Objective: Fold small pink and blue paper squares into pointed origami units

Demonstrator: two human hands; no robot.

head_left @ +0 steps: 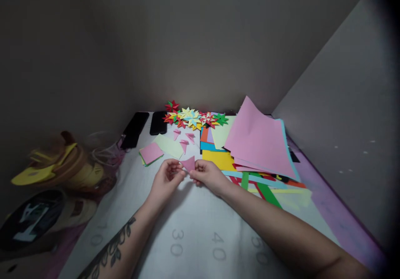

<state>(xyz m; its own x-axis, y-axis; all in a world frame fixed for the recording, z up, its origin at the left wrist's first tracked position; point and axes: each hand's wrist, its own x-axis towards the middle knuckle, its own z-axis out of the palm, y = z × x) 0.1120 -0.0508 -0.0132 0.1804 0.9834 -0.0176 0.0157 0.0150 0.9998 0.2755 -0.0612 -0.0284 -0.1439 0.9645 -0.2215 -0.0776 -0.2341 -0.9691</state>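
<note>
A small folded pink paper triangle (189, 163) is held above the white table, between my two hands. My left hand (167, 177) pinches its left corner with curled fingers. My right hand (206, 174) grips its right side between thumb and fingers. Beyond them lie three small folded pink pieces (184, 146). A stack of pink and green paper squares (151, 153) is at the left, beside a pale green sheet (169, 146). Several folded paper stars (192, 117) in red, green, yellow and white sit along the back edge.
Large pink sheets (262, 141), a yellow sheet (217, 159) and green strips (267, 194) cover the right side. Two black phones (158, 123) lie at the back left. Caps (34, 216) and other items stand at the far left. Walls border the back and right.
</note>
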